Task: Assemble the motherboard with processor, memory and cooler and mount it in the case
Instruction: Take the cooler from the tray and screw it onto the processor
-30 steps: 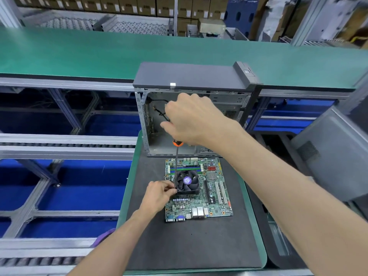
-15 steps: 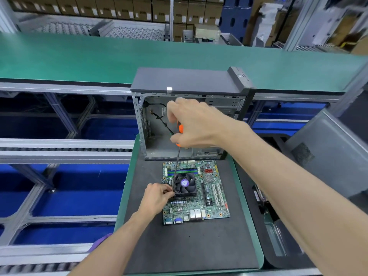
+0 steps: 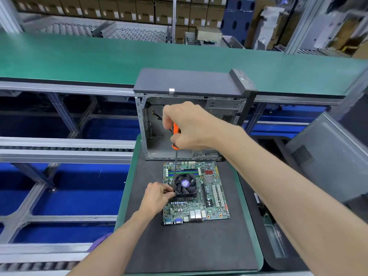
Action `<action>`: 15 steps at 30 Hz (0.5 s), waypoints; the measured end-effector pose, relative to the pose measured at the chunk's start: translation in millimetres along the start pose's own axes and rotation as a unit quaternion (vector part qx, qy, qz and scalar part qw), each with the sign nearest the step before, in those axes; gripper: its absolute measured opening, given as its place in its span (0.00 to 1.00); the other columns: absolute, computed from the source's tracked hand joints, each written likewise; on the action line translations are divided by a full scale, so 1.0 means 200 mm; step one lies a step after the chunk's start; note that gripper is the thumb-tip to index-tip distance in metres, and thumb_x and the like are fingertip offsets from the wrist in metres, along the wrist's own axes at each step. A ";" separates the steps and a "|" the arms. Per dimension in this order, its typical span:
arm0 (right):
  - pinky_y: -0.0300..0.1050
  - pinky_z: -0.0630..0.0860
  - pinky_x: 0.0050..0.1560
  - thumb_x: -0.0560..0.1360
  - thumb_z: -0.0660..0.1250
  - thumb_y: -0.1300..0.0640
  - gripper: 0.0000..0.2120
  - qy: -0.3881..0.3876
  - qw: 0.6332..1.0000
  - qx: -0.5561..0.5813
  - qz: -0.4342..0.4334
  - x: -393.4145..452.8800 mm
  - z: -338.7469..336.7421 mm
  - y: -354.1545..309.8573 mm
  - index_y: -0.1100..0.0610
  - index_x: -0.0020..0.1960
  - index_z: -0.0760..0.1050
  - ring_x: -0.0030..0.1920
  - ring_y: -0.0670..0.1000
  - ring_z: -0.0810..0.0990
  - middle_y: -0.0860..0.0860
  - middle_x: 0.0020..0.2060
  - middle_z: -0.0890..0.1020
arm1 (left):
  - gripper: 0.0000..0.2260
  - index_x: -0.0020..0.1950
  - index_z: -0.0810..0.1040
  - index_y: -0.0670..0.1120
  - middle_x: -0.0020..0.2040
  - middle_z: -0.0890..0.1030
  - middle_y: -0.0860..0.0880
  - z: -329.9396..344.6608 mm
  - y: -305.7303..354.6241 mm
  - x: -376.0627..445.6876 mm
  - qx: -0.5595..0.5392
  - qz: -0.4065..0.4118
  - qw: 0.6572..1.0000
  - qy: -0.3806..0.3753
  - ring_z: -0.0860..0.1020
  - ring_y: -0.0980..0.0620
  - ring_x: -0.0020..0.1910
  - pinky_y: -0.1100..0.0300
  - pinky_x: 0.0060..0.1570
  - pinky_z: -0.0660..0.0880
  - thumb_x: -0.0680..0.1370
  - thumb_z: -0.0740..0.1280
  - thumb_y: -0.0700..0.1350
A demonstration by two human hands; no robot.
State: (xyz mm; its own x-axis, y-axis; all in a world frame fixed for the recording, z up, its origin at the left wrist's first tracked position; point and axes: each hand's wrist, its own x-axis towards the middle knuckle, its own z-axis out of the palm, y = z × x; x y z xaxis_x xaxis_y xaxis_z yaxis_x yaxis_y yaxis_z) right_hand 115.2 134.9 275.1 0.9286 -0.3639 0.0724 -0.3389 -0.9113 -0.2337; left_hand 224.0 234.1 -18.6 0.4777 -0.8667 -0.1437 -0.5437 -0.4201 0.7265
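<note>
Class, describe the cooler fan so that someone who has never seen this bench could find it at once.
Find the black mat, where the green motherboard lies before the open case. Left of the board's middle sits the cooler fan: the only black, bladed part, with a purple round label at its hub.

light: bright, even, overhead | shadows: soft | edges: wide-angle bowing | far background: slightly blurred
</note>
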 end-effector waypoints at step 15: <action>0.51 0.64 0.39 0.78 0.62 0.50 0.12 0.079 0.985 -0.151 0.009 0.05 0.06 -0.06 0.56 0.45 0.65 0.39 0.60 0.68 0.49 0.33 0.61 | 0.03 0.40 0.85 0.48 0.35 0.81 0.55 -0.02 0.02 0.00 0.013 0.002 1.000 -0.020 0.79 0.54 0.40 0.62 0.45 0.73 0.73 0.76 0.45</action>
State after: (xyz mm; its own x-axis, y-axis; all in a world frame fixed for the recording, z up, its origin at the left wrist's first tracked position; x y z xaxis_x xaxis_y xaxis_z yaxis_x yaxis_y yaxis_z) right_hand 129.5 144.7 266.2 0.8951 -0.3843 0.2260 -0.4068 -0.9115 0.0611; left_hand 224.3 233.9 -11.9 0.4470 -0.8787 -0.1677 -0.5636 -0.4222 0.7100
